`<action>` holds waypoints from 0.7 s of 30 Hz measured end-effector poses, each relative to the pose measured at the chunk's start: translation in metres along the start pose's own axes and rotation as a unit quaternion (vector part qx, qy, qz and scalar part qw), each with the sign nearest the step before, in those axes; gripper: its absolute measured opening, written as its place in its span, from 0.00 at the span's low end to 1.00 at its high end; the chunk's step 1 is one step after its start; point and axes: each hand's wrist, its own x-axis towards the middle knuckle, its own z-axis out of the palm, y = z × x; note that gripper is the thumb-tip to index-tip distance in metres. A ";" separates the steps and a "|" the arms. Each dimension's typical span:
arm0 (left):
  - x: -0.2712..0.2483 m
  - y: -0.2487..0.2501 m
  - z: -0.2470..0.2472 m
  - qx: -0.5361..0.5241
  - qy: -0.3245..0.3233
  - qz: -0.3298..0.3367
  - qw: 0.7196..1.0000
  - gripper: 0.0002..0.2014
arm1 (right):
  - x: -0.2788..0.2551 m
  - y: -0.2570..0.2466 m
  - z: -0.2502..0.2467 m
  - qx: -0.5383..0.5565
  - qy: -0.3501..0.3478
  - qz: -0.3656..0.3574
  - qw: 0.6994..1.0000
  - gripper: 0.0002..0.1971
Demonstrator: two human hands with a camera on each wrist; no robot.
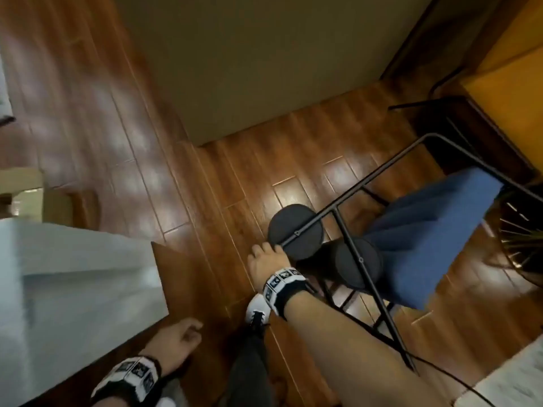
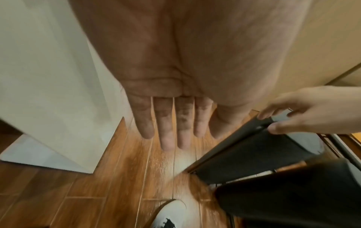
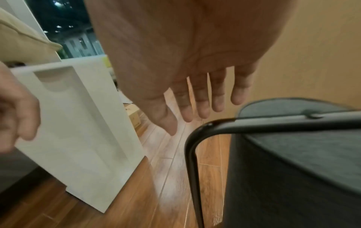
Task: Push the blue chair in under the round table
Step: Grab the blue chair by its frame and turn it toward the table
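Wood plank floor (image 1: 123, 148) runs thru the head view, w/ a beige wall panel (image 1: 249, 60) at 12 o'clock and a white cabinet (image 1: 73, 283) at 8 o'clock. Orange-yellow furniture (image 1: 511, 92) sits at 2 o'clock, a white shoe (image 1: 258, 308) near 6 o'clock. Cardboard box (image 3: 134, 117) on the floor beyond the cabinet, right wrist view.

We see a glossy wooden plank floor (image 1: 241, 177). On it at right stands the blue chair (image 1: 435, 230) on black metal legs. A white cabinet (image 1: 73, 289) stands at near left, and a beige rug (image 1: 258, 63) lies at the far middle. A white shoe (image 1: 258, 309) is planted near us.
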 end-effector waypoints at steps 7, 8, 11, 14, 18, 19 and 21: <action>0.040 -0.036 -0.021 -0.052 0.087 -0.011 0.995 0.12 | 0.093 -0.002 0.032 -0.082 -0.143 0.011 0.986 0.15; 0.047 -0.045 -0.017 -0.052 0.087 -0.017 0.995 0.12 | 0.097 -0.001 0.035 -0.107 -0.160 -0.002 0.981 0.15; 0.052 -0.060 -0.008 -0.047 0.059 -0.030 0.997 0.09 | 0.110 -0.003 0.039 -0.153 -0.182 -0.022 0.971 0.22; 0.056 -0.075 0.008 -0.020 0.016 -0.031 0.999 0.08 | 0.103 -0.002 0.036 -0.185 -0.191 -0.049 0.963 0.16; 0.050 -0.051 0.006 -0.018 -0.012 -0.038 0.999 0.07 | 0.071 0.001 0.027 -0.126 -0.167 0.021 0.978 0.13; 0.049 -0.040 0.004 -0.029 -0.021 -0.039 0.999 0.09 | 0.058 0.003 0.022 -0.112 -0.159 0.038 0.980 0.13; 0.051 -0.016 0.008 -0.014 -0.049 -0.021 0.998 0.15 | 0.029 0.011 0.012 -0.091 -0.131 0.063 0.985 0.15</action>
